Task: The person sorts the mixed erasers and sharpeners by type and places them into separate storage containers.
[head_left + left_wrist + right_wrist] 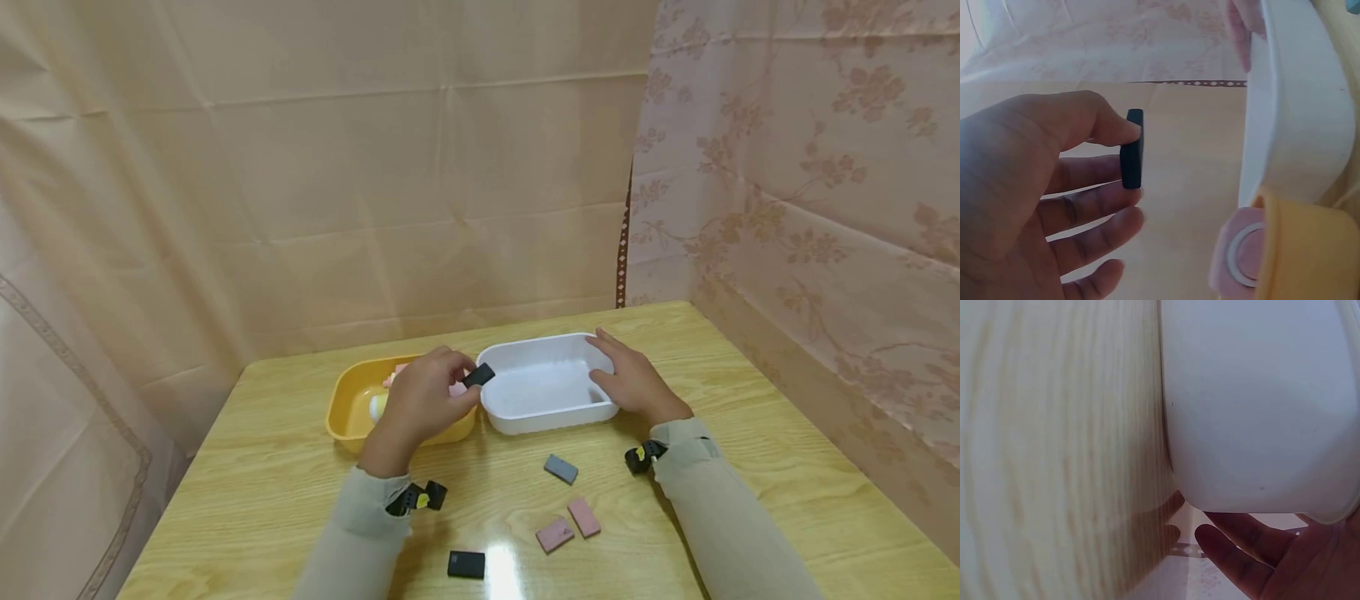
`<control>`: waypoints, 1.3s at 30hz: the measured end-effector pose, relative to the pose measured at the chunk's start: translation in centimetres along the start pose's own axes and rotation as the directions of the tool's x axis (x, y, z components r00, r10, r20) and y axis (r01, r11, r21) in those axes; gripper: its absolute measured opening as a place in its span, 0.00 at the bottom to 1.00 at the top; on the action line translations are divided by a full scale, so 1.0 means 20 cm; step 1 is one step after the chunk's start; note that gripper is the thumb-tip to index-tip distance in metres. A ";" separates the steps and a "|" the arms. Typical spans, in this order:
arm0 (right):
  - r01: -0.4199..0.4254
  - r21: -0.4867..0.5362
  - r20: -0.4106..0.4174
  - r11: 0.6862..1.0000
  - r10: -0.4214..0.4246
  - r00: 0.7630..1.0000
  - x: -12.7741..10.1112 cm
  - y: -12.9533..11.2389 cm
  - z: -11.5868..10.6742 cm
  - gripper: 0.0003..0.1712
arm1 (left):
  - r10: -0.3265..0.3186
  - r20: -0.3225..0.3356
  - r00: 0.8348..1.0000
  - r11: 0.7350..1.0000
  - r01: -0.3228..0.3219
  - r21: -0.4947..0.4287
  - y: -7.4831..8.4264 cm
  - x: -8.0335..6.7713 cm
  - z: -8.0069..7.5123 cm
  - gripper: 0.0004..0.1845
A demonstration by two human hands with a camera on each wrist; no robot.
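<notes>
Left hand (420, 404) pinches a flat black rectangular block (478, 375) between thumb and fingertips, over the gap between the two containers. Left wrist view shows it edge-on, thin with rounded corners. Right hand (633, 383) rests on the right rim of the smooth white plastic tub (525, 417), fingers relaxed. The yellow bowl (345, 400), left, holds pink pieces. On the wood-grain table (750, 400), near side: grey block (561, 468), two pink blocks (568, 525), another black block (466, 564).

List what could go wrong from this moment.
The left hand pinches the black block only by its edges at the white tub's rim, so it might slip and fall outside. The right hand rests on the tub's side; a nudge might push it against the yellow tub.
</notes>
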State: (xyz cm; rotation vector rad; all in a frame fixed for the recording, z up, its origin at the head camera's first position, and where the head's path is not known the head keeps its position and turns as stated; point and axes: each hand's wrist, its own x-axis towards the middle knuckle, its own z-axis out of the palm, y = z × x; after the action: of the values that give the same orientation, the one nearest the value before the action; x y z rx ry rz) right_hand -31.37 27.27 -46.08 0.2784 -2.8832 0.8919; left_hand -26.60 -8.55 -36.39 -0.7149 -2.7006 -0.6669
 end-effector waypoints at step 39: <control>-0.017 -0.008 0.032 1.000 0.017 0.999 -0.01 -0.02 -0.02 0.36 | 0.123 -0.017 0.992 0.975 -0.118 0.191 -0.02 0.03 0.29 0.14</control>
State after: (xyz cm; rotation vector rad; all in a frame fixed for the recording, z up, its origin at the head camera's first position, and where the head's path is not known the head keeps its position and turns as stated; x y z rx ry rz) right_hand -31.10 27.13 -45.51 0.2703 -2.9221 0.8871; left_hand -28.06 -5.81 -41.35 -0.8052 -2.6239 -0.3819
